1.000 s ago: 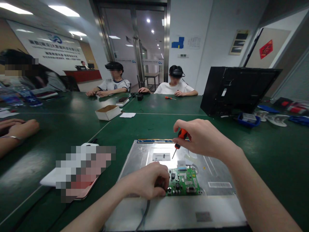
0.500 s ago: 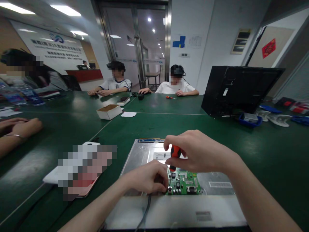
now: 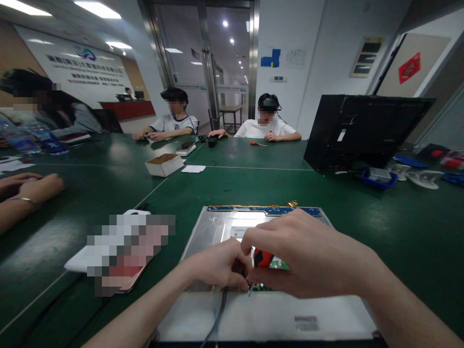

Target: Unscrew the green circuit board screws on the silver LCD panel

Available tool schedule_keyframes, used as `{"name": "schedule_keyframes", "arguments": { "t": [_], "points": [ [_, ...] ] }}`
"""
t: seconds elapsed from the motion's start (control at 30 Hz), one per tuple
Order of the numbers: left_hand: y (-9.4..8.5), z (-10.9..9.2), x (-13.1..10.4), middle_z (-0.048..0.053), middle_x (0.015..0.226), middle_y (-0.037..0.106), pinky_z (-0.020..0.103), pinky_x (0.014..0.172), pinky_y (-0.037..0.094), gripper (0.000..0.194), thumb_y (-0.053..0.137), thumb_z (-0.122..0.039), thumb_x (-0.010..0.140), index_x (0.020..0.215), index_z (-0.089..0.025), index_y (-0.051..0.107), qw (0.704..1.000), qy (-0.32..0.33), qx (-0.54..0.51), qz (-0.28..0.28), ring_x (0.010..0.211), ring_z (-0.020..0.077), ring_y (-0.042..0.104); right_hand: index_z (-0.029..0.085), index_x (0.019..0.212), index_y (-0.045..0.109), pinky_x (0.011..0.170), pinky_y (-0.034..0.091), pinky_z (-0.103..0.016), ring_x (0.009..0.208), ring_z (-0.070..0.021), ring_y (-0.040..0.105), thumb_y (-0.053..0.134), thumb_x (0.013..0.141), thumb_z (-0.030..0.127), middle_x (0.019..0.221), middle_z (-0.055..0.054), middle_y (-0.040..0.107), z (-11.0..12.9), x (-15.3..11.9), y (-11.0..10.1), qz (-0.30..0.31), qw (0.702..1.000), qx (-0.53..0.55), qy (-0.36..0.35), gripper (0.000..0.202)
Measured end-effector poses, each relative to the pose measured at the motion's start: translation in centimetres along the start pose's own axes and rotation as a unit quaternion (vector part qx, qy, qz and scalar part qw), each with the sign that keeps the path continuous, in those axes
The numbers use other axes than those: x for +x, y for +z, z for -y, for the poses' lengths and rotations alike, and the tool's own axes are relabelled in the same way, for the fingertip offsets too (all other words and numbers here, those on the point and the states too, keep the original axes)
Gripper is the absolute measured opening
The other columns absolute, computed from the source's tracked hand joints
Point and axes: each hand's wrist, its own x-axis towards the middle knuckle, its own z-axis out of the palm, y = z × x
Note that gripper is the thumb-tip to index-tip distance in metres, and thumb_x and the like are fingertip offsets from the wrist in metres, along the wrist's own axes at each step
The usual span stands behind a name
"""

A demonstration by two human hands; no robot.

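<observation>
On the metal panel [image 3: 197,237], the right hand [image 3: 308,256] covers most of the green circuit board [image 3: 280,264] and all but a patch of the red-and-black screwdriver handle [image 3: 264,257]. What the left hand [image 3: 223,266] encloses there cannot be told; it hides the upper end of the cable [image 3: 220,314], which the view's bottom edge crops. Left of the panel, mosaic blocks mask much of 1 white item [image 3: 78,258]. Farther left, 1 co-worker's forearms [image 3: 14,212] are cut off. Beyond the panel, the wall sign [image 3: 83,70] has blurred lettering.
</observation>
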Motion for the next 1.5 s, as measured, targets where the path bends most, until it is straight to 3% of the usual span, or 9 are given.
{"name": "schedule_keyframes", "arguments": {
  "t": [0.7, 0.97, 1.13, 1.27, 1.37, 1.5],
  "points": [
    [0.2, 0.8, -0.1, 0.000, 0.075, 0.066, 0.023, 0.062, 0.047, 0.011, 0.069, -0.019, 0.073, 0.084, -0.017, 0.071, 1.000, 0.014, 0.002, 0.002, 0.070, 0.0160, 0.059, 0.019, 0.089, 0.055, 0.055, 0.026, -0.026, 0.069, -0.0120, 0.055, 0.059, 0.089, 0.027, 0.085, 0.001, 0.067, 0.0, 0.8, 1.0, 0.021, 0.999, -0.050, -0.005, 0.009],
    [0.1, 0.7, 0.0, -0.001, 0.082, 0.067, 0.024, 0.066, 0.048, 0.018, 0.069, -0.017, 0.071, 0.089, -0.017, 0.069, 0.999, -0.020, -0.033, 0.003, 0.077, 0.0177, 0.061, 0.019, 0.090, 0.056, 0.055, 0.027, -0.027, 0.070, -0.0125, 0.056, 0.060, 0.089, 0.026, 0.086, 0.001, 0.068, 0.1, 0.9, 1.1, 0.025, 0.998, -0.049, 0.001, 0.008],
    [0.1, 0.4, 0.0, -0.003, 0.077, 0.064, 0.023, 0.064, 0.045, 0.011, 0.068, -0.014, 0.070, 0.081, -0.018, 0.067, 0.998, -0.032, -0.045, 0.011, 0.073, 0.0157, 0.059, 0.020, 0.093, 0.058, 0.056, 0.028, -0.028, 0.073, -0.0136, 0.058, 0.060, 0.090, 0.028, 0.087, 0.000, 0.068, 0.2, 0.9, 1.3, 0.026, 0.998, -0.052, 0.003, 0.009],
    [0.0, 0.1, 0.0, -0.005, 0.080, 0.063, 0.022, 0.062, 0.042, 0.021, 0.065, -0.012, 0.071, 0.089, -0.022, 0.065, 0.998, -0.021, -0.062, -0.011, 0.073, 0.0148, 0.057, 0.020, 0.096, 0.059, 0.054, 0.027, -0.028, 0.070, -0.0139, 0.055, 0.058, 0.090, 0.034, 0.087, -0.001, 0.066, 0.5, 0.7, 1.2, 0.023, 0.998, -0.054, -0.006, 0.015],
    [0.0, 0.1, 0.1, -0.004, 0.081, 0.062, 0.023, 0.064, 0.042, 0.023, 0.066, -0.013, 0.069, 0.090, -0.021, 0.064, 0.999, -0.005, -0.052, -0.012, 0.074, 0.0152, 0.056, 0.019, 0.099, 0.057, 0.053, 0.028, -0.027, 0.069, -0.0133, 0.053, 0.057, 0.087, 0.028, 0.089, -0.001, 0.065, 0.6, 0.6, 1.2, 0.024, 0.999, -0.042, -0.013, 0.015],
    [0.1, 0.6, 0.3, -0.004, 0.075, 0.059, 0.024, 0.061, 0.043, 0.017, 0.067, -0.015, 0.069, 0.084, -0.019, 0.061, 0.998, -0.034, -0.059, 0.011, 0.070, 0.0152, 0.055, 0.018, 0.094, 0.055, 0.053, 0.028, -0.028, 0.068, -0.0134, 0.053, 0.055, 0.085, 0.022, 0.086, -0.001, 0.065, 0.7, 0.7, 1.2, 0.026, 0.999, -0.045, -0.006, 0.010]
  ]
}}
